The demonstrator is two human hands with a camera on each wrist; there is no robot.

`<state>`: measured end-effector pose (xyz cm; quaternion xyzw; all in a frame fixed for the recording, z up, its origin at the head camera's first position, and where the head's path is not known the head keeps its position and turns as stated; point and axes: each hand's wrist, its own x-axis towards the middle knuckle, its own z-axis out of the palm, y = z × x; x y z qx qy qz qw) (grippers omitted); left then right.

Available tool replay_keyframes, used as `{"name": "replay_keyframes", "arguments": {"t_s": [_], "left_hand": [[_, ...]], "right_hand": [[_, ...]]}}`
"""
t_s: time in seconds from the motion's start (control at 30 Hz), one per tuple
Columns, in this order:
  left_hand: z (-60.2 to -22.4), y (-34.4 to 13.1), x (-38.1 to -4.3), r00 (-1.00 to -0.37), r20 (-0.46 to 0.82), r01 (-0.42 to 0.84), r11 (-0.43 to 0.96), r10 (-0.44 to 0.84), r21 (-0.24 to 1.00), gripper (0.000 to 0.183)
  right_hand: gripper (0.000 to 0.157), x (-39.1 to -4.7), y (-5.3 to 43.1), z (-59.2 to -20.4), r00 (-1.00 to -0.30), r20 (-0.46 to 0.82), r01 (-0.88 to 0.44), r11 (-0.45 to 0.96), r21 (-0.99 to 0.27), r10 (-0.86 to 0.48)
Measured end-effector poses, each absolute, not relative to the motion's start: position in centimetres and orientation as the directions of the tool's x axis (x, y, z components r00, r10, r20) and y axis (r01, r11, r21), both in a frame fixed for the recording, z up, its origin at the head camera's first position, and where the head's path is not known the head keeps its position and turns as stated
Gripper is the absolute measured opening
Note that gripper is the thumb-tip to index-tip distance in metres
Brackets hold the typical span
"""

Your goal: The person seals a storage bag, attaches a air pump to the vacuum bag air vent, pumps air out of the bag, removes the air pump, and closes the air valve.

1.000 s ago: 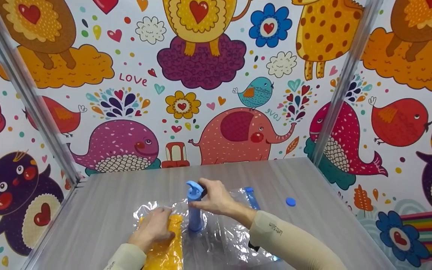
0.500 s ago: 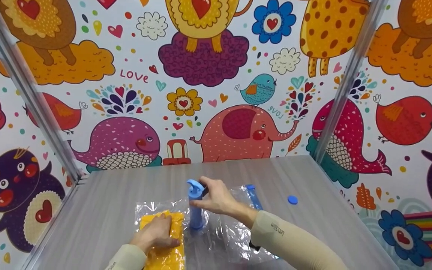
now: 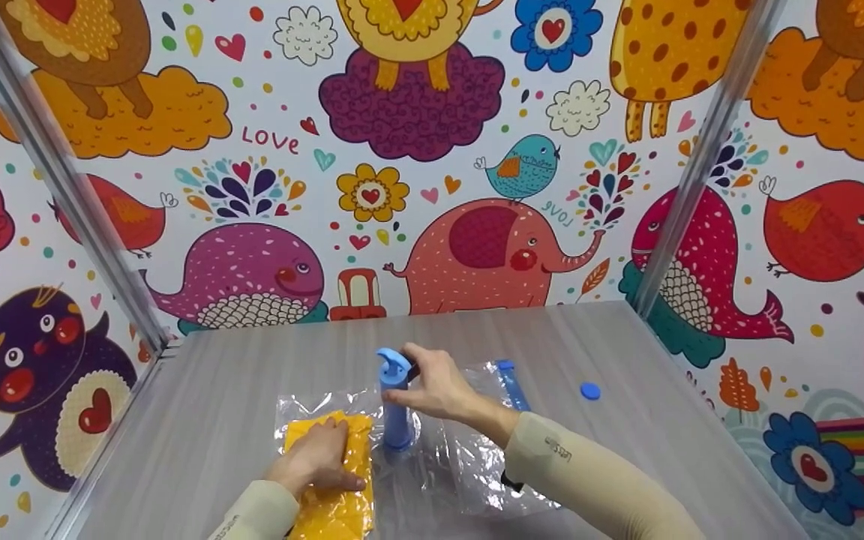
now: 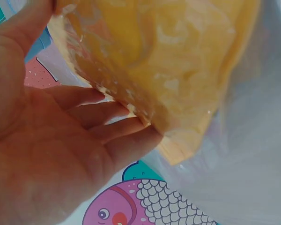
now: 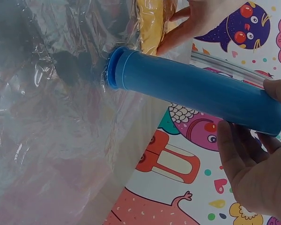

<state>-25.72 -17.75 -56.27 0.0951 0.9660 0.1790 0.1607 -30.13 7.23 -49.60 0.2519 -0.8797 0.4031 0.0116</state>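
Note:
A blue hand pump (image 3: 397, 409) stands upright on the clear plastic bag (image 3: 432, 472), its flanged foot meeting the film in the right wrist view. My right hand (image 3: 438, 386) grips the pump's upper end, with thumb and fingers on either side of the tube (image 5: 201, 91). To the left, a folded yellow item (image 3: 342, 502) lies inside the clear plastic. My left hand (image 3: 321, 457) rests on top of it, fingers extended. In the left wrist view, the fingertips (image 4: 150, 136) touch the edge of the yellow item (image 4: 154, 56).
A small blue disc (image 3: 590, 391) lies on the grey table (image 3: 222, 390) at the right. Along the bag's right side runs a blue strip (image 3: 513, 386). Printed cartoon panels (image 3: 469, 262) wall in the back and sides, joined by metal posts (image 3: 691, 180).
The left hand has shifted slightly and flattened on the yellow item, more of which shows now. The pump and right hand stay together in place. The head view has tilted down a little.

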Motion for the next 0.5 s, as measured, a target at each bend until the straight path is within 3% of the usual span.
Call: {"name": "replay_keyframes", "arguments": {"t_s": [0.5], "left_hand": [[-56.18, -17.85, -25.57, -0.948, -0.204, 0.149, 0.91, 0.242, 0.387, 0.101]], "right_hand": [[0.044, -30.38, 7.3, -48.81, -0.86, 0.164, -0.453, 0.575, -0.681, -0.483]]}}
